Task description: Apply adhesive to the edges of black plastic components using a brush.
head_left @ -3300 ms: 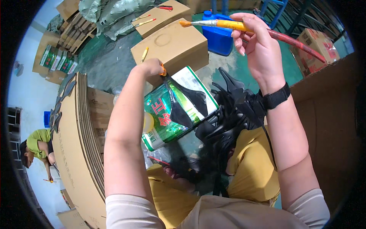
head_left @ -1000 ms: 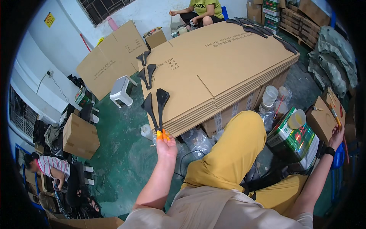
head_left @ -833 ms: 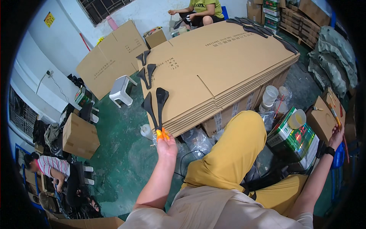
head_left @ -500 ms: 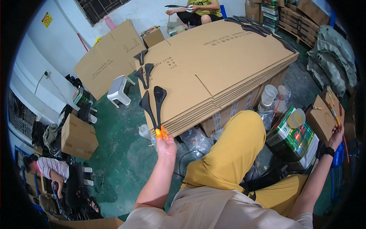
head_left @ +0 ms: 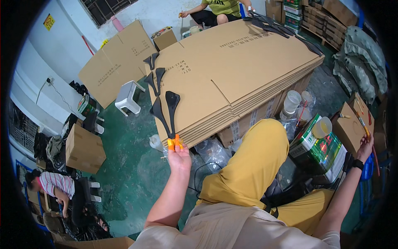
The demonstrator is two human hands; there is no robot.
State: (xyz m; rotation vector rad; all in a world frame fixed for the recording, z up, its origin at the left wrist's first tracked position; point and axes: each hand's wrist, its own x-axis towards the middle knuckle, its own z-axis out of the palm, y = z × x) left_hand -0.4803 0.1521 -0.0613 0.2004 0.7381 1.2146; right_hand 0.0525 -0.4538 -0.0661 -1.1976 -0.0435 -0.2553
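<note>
A black forked part (head_left: 171,108) with two flared arms lies at the near left corner of a cardboard stack (head_left: 203,79). My left hand (head_left: 180,159), palm up with orange covers on its fingertips, closes at the part's narrow joined end; the exact contact is hard to see. Two similar black parts, a middle one (head_left: 156,83) and a far one (head_left: 151,61), lie along the stack's left edge. Far to the right, my right hand (head_left: 365,149) grips a slim paintbrush (head_left: 362,125) beside an open carton (head_left: 347,124).
A green tin (head_left: 317,151) bears a translucent cup (head_left: 322,128) at my right. White tubs (head_left: 292,101) stand beside the stack. Several black parts (head_left: 269,25) lie at its far right, near a seated person (head_left: 222,8). A white stool (head_left: 129,97) and another person (head_left: 62,189) are at left.
My left hand's fingers have straightened slightly at the part's narrow end. My right hand stays put. The far person's hand has moved from holding a black part to the pile at far right.
</note>
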